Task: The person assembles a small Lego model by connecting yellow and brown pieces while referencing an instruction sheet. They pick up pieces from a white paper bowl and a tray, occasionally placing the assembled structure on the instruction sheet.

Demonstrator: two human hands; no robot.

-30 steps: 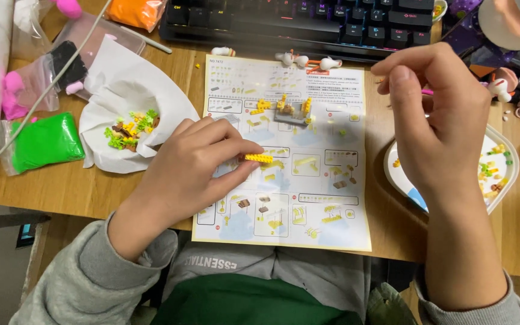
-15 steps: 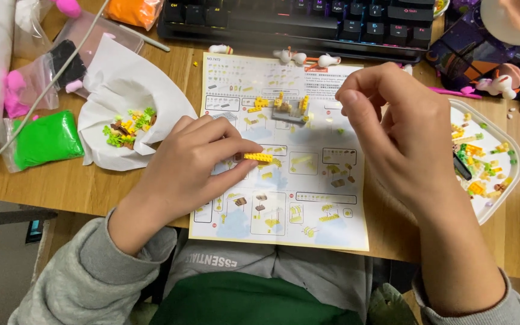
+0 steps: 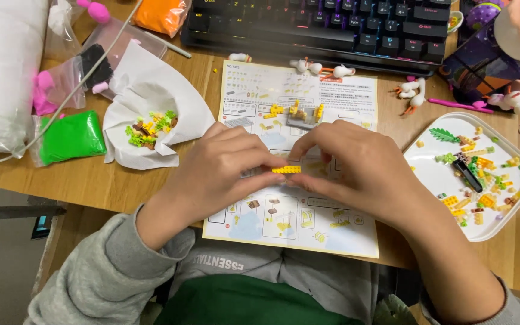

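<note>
My left hand and my right hand meet over a printed instruction sheet on the wooden desk. Between their fingertips they pinch a small yellow strip of tiny building bricks. A little farther back on the sheet stands a small partly built model with a grey base and yellow pieces. A white tray at my right holds several loose yellow, green and orange bricks and a black tool.
A black keyboard lies along the back. At the left are a white paper with green and yellow bricks, a green bag, an orange bag and pink pieces. Small white figures sit near the keyboard.
My right hand has come from the tray at the right across to the left hand and now touches the yellow strip. The left hand has stayed in place.
</note>
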